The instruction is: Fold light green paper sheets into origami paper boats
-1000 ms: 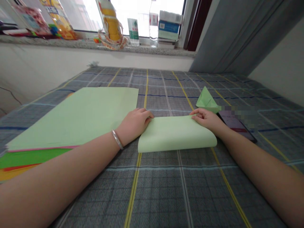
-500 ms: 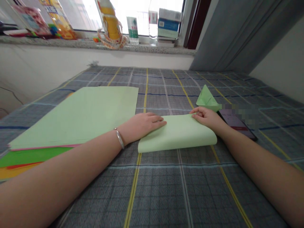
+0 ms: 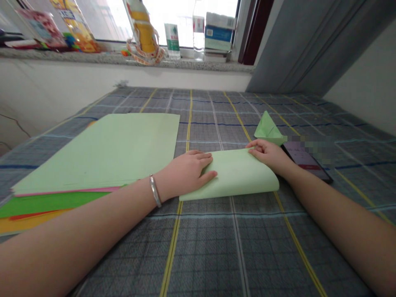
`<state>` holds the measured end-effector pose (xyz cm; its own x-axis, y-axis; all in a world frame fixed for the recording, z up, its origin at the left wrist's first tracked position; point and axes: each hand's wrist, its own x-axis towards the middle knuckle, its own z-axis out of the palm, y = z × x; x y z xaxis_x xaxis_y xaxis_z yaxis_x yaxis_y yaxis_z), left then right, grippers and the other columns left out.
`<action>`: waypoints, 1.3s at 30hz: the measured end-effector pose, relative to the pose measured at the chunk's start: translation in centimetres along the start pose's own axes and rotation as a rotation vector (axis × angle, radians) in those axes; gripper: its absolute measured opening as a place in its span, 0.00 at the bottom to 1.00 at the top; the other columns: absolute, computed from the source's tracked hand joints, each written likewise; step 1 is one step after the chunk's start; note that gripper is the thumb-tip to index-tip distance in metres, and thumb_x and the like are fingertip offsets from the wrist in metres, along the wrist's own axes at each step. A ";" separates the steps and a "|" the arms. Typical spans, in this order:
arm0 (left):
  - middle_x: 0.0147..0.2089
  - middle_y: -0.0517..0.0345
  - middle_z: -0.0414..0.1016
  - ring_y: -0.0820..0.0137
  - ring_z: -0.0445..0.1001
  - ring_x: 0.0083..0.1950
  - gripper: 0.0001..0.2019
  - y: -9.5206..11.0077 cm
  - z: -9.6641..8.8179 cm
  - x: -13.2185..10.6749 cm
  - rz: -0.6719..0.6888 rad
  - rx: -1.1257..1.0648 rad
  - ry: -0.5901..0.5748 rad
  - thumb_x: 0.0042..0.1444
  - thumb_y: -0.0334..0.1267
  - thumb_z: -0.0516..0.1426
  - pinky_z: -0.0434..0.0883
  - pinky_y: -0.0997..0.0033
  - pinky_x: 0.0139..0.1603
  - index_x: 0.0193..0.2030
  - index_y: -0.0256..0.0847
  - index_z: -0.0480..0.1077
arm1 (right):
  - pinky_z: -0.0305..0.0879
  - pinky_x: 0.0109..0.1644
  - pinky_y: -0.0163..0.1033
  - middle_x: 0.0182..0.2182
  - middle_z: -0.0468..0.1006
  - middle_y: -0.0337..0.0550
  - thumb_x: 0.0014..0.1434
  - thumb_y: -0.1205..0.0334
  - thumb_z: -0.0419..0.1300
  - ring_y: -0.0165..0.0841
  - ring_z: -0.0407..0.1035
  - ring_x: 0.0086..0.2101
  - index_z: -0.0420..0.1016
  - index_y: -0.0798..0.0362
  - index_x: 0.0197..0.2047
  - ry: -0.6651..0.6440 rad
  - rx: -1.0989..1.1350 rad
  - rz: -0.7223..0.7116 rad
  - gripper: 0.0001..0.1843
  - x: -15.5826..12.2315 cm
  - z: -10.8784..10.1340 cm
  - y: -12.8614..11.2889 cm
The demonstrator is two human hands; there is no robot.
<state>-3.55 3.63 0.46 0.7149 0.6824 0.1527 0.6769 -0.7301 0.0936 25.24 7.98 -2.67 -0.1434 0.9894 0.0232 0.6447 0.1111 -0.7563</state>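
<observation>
A light green sheet of paper lies bent over on itself in front of me, its rounded bend toward me and still raised at the right. My left hand rests flat on its left part, thumb spread from the fingers. At the sheet's far right corner my right hand pinches the paper edge between thumb and fingers. Just beyond the right hand stands a folded green paper boat with a pointed peak.
A stack of coloured paper, light green on top, lies at the left under my forearm. A phone lies right of my right hand. The checked cloth covers the surface. Bottles, boxes and snack bags stand on the windowsill.
My left hand has slid slightly toward me and its thumb has spread toward the bend. The left end of the bend is now pressed flatter. My right hand stays at the corner.
</observation>
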 end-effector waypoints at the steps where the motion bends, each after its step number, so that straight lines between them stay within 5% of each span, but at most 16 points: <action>1: 0.60 0.45 0.68 0.59 0.66 0.61 0.26 0.3 0.1 -0.1 -0.015 0.006 -0.006 0.64 0.50 0.47 0.62 0.59 0.62 0.59 0.32 0.66 | 0.46 0.22 0.34 0.18 0.57 0.30 0.53 0.56 0.57 0.27 0.53 0.19 0.71 0.51 0.41 -0.002 0.004 0.001 0.13 -0.1 0.0 -0.1; 10: 0.65 0.40 0.61 0.56 0.58 0.66 0.32 1.1 1.0 -0.8 -0.056 0.057 -0.025 0.63 0.52 0.47 0.56 0.59 0.67 0.64 0.26 0.58 | 0.46 0.22 0.34 0.18 0.56 0.30 0.54 0.56 0.57 0.27 0.53 0.19 0.72 0.51 0.41 0.030 -0.046 -0.013 0.12 -0.2 0.1 0.0; 16: 0.67 0.40 0.57 0.53 0.54 0.68 0.28 1.7 1.2 -1.2 -0.082 0.118 -0.043 0.67 0.47 0.40 0.49 0.48 0.68 0.65 0.28 0.56 | 0.46 0.22 0.34 0.18 0.57 0.30 0.54 0.56 0.57 0.27 0.54 0.19 0.72 0.51 0.41 0.031 -0.053 -0.028 0.12 -0.1 0.1 0.1; 21: 0.68 0.34 0.53 0.48 0.51 0.69 0.38 1.8 1.4 -1.5 -0.073 0.099 -0.055 0.63 0.59 0.39 0.50 0.46 0.67 0.66 0.26 0.52 | 0.46 0.22 0.34 0.18 0.57 0.30 0.55 0.56 0.56 0.27 0.53 0.19 0.72 0.51 0.41 0.026 -0.054 -0.024 0.12 -0.2 0.1 0.0; 26: 0.68 0.34 0.52 0.43 0.54 0.67 0.37 1.8 1.5 -1.5 -0.049 0.112 -0.059 0.60 0.62 0.43 0.54 0.42 0.63 0.67 0.36 0.52 | 0.46 0.21 0.34 0.18 0.57 0.31 0.55 0.56 0.57 0.27 0.53 0.19 0.72 0.50 0.40 0.032 -0.066 -0.029 0.11 -0.1 0.1 0.0; 31: 0.67 0.33 0.53 0.42 0.55 0.66 0.37 2.0 1.3 -1.3 -0.033 0.137 -0.059 0.60 0.62 0.43 0.55 0.42 0.62 0.67 0.37 0.53 | 0.56 0.22 0.35 0.26 0.71 0.39 0.54 0.56 0.58 0.28 0.62 0.21 0.71 0.51 0.45 -0.025 0.012 0.027 0.16 -0.1 -0.4 -0.5; 34: 0.67 0.33 0.54 0.42 0.55 0.66 0.37 2.1 1.3 -1.3 -0.035 0.150 -0.056 0.60 0.62 0.44 0.55 0.43 0.62 0.67 0.36 0.54 | 0.68 0.36 0.42 0.45 0.75 0.47 0.48 0.58 0.64 0.37 0.70 0.36 0.72 0.49 0.50 -0.031 -0.179 -0.167 0.23 -0.3 -1.1 -1.9; 36: 0.67 0.33 0.54 0.43 0.56 0.66 0.37 2.1 1.3 -1.3 -0.032 0.158 -0.052 0.60 0.62 0.44 0.55 0.43 0.62 0.67 0.36 0.54 | 0.65 0.51 0.47 0.53 0.72 0.48 0.47 0.59 0.66 0.43 0.67 0.49 0.73 0.49 0.51 -0.092 -0.342 -0.385 0.26 -0.9 -1.4 -3.2; 39: 0.67 0.34 0.55 0.43 0.57 0.65 0.36 2.2 1.4 -1.3 -0.027 0.169 -0.046 0.60 0.61 0.45 0.55 0.43 0.61 0.67 0.37 0.54 | 0.63 0.54 0.48 0.49 0.76 0.45 0.53 0.57 0.61 0.41 0.69 0.48 0.74 0.48 0.52 -0.301 -0.470 -0.466 0.21 -2.2 -0.9 -5.2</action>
<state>-2.79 1.20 -0.89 0.7010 0.7051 0.1073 0.7127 -0.6980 -0.0698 22.84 5.32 1.79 -0.6386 0.7684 0.0422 0.7112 0.6102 -0.3492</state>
